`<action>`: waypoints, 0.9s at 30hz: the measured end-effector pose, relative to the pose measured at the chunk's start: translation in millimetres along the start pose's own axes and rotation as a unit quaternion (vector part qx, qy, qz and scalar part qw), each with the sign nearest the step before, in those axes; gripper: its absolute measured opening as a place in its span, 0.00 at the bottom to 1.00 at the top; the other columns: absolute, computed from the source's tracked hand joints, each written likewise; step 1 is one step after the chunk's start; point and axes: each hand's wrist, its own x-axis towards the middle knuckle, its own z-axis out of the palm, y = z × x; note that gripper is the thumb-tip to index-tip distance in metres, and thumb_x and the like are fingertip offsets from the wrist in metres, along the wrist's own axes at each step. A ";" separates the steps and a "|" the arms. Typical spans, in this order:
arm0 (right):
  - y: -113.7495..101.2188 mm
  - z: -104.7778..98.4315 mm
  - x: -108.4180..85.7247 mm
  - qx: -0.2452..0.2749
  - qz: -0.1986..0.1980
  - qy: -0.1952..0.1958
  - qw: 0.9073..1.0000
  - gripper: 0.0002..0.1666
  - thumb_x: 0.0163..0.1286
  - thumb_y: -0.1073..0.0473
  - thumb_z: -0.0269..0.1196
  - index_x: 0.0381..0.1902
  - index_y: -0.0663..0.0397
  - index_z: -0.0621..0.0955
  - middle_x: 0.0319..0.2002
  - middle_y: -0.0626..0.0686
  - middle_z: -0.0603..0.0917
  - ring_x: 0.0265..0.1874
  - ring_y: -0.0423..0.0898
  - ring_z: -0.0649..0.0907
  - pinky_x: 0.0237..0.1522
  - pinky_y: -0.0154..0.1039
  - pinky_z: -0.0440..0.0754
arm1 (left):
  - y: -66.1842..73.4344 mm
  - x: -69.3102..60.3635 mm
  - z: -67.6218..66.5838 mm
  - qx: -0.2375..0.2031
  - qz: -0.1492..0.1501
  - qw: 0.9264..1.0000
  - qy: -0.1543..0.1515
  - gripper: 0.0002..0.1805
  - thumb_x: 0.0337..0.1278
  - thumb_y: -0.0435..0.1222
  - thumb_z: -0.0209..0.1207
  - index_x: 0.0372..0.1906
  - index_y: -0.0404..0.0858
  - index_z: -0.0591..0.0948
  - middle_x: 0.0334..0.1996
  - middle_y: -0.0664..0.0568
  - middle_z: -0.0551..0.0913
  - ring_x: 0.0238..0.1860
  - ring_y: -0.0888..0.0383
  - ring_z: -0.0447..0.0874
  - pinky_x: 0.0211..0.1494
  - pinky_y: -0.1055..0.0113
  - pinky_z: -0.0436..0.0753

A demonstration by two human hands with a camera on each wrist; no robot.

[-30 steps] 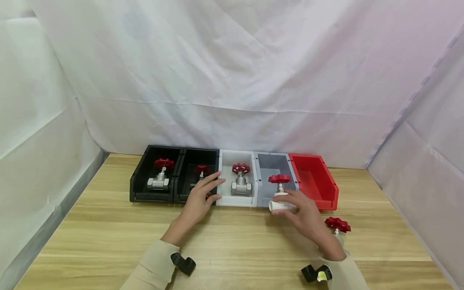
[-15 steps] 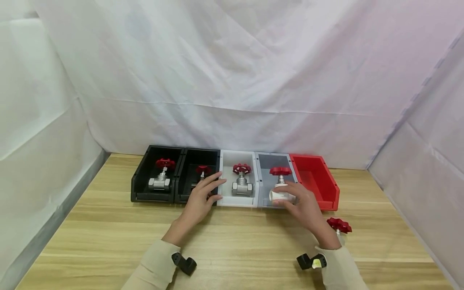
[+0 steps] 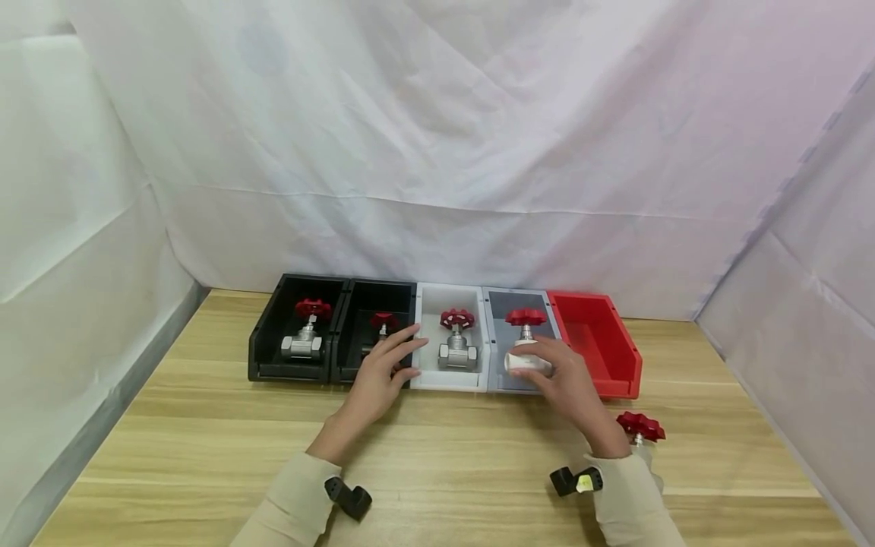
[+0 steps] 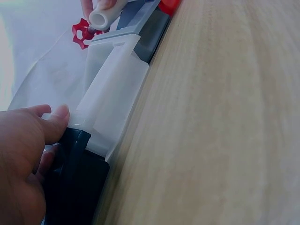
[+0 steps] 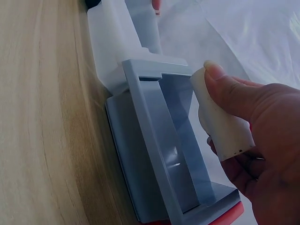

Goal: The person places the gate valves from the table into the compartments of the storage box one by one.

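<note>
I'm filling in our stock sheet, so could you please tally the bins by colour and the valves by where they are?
Black bins: 2
White bin: 1
Grey bin: 1
Red bin: 1
Valves resting in bins: 3
White valve held in the right hand: 1
Single valve on the table: 1
Total: 10 (5 bins, 5 valves)

My left fingers (image 4: pixel 57 121) curve loosely at the corner where a black plastic bin (image 4: pixel 75 187) meets a white plastic bin (image 4: pixel 104 84). Farther along the row come a grey plastic bin (image 4: pixel 152 35) and part of a red plastic bin (image 4: pixel 168 5). There my right fingers (image 4: pixel 108 3) hold a white tubular valve (image 4: pixel 106 18) with a red lobed handwheel (image 4: pixel 85 26). Pale wood-grained table (image 4: pixel 211 117) fills the right.
</note>
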 end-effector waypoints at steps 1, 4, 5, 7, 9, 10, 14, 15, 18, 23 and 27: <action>0.7 0.7 0.5 -0.002 0.002 -0.001 1.000 0.21 0.54 0.56 0.74 0.49 0.43 0.85 0.50 0.50 0.83 0.59 0.58 0.72 0.52 0.60 0.74 | -0.1 0.0 0.0 0.000 0.000 1.000 0.000 0.28 0.51 0.27 0.66 0.60 0.41 0.78 0.67 0.50 0.68 0.46 0.55 0.76 0.64 0.38 0.58; 2.9 2.1 2.0 -0.014 0.001 0.000 1.000 0.21 0.54 0.55 0.74 0.49 0.42 0.85 0.51 0.51 0.83 0.58 0.58 0.73 0.52 0.60 0.74 | -0.8 0.0 0.0 0.000 0.002 1.000 -0.001 0.27 0.52 0.28 0.66 0.60 0.41 0.78 0.67 0.50 0.68 0.46 0.54 0.77 0.64 0.38 0.58; 3.9 2.5 2.5 -0.018 -0.002 0.001 1.000 0.21 0.54 0.55 0.74 0.48 0.42 0.85 0.51 0.51 0.83 0.58 0.58 0.73 0.52 0.60 0.74 | -1.1 0.1 0.2 -0.001 0.004 1.000 -0.001 0.27 0.52 0.29 0.66 0.61 0.41 0.78 0.67 0.50 0.68 0.45 0.54 0.77 0.64 0.38 0.58; 5.9 3.2 3.5 -0.025 -0.005 0.000 1.000 0.21 0.54 0.54 0.74 0.48 0.42 0.85 0.51 0.51 0.83 0.58 0.57 0.73 0.52 0.60 0.74 | -1.5 0.3 0.7 0.000 0.005 1.000 0.000 0.28 0.51 0.28 0.66 0.61 0.42 0.78 0.67 0.51 0.68 0.42 0.55 0.77 0.64 0.38 0.59; 6.9 3.7 4.6 -0.032 -0.007 -0.001 0.999 0.21 0.54 0.54 0.74 0.48 0.41 0.85 0.51 0.51 0.82 0.57 0.57 0.74 0.52 0.60 0.74 | -1.0 0.2 0.8 0.001 0.005 1.000 0.000 0.28 0.51 0.28 0.66 0.61 0.43 0.78 0.67 0.51 0.68 0.44 0.55 0.77 0.64 0.38 0.59; 7.2 4.0 5.2 -0.035 -0.008 -0.002 0.999 0.21 0.55 0.54 0.74 0.48 0.41 0.85 0.51 0.51 0.82 0.57 0.57 0.74 0.52 0.60 0.74 | -0.7 0.1 0.9 0.002 0.005 1.000 0.001 0.28 0.51 0.28 0.66 0.61 0.43 0.78 0.67 0.51 0.68 0.47 0.55 0.77 0.64 0.38 0.59; 6.4 5.8 8.4 -0.044 -0.005 -0.015 0.999 0.21 0.56 0.53 0.73 0.49 0.41 0.84 0.52 0.52 0.81 0.58 0.57 0.72 0.53 0.61 0.73 | 0.2 -0.3 0.9 0.004 0.004 1.000 0.002 0.29 0.51 0.28 0.66 0.61 0.44 0.78 0.67 0.51 0.68 0.59 0.54 0.72 0.64 0.39 0.60; 5.9 6.2 9.0 -0.047 -0.003 -0.017 0.999 0.21 0.56 0.53 0.73 0.49 0.41 0.84 0.53 0.52 0.81 0.59 0.58 0.72 0.53 0.61 0.73 | 0.1 -0.3 0.9 0.005 0.003 1.000 0.001 0.29 0.51 0.28 0.66 0.61 0.44 0.78 0.67 0.51 0.68 0.61 0.53 0.71 0.64 0.39 0.60; 4.8 7.8 10.8 -0.061 0.001 -0.025 0.998 0.21 0.56 0.53 0.73 0.49 0.41 0.84 0.53 0.54 0.80 0.59 0.59 0.72 0.52 0.62 0.72 | 0.3 0.2 1.0 0.002 0.002 1.000 0.001 0.29 0.50 0.27 0.67 0.61 0.42 0.78 0.67 0.51 0.68 0.62 0.53 0.70 0.64 0.38 0.59; 4.5 11.0 12.5 -0.083 0.008 -0.037 0.996 0.21 0.56 0.52 0.73 0.49 0.41 0.84 0.55 0.57 0.79 0.57 0.59 0.72 0.51 0.61 0.74 | 0.9 -0.1 1.6 0.000 0.001 1.000 0.005 0.29 0.50 0.26 0.67 0.60 0.42 0.78 0.66 0.50 0.69 0.51 0.55 0.77 0.63 0.37 0.58; 4.2 14.1 15.5 -0.111 0.003 -0.045 0.993 0.21 0.56 0.51 0.73 0.49 0.42 0.84 0.55 0.59 0.78 0.56 0.60 0.74 0.49 0.60 0.75 | 0.8 0.0 -0.2 0.006 0.001 1.000 0.002 0.28 0.50 0.27 0.67 0.60 0.42 0.78 0.67 0.51 0.68 0.32 0.62 0.75 0.64 0.38 0.59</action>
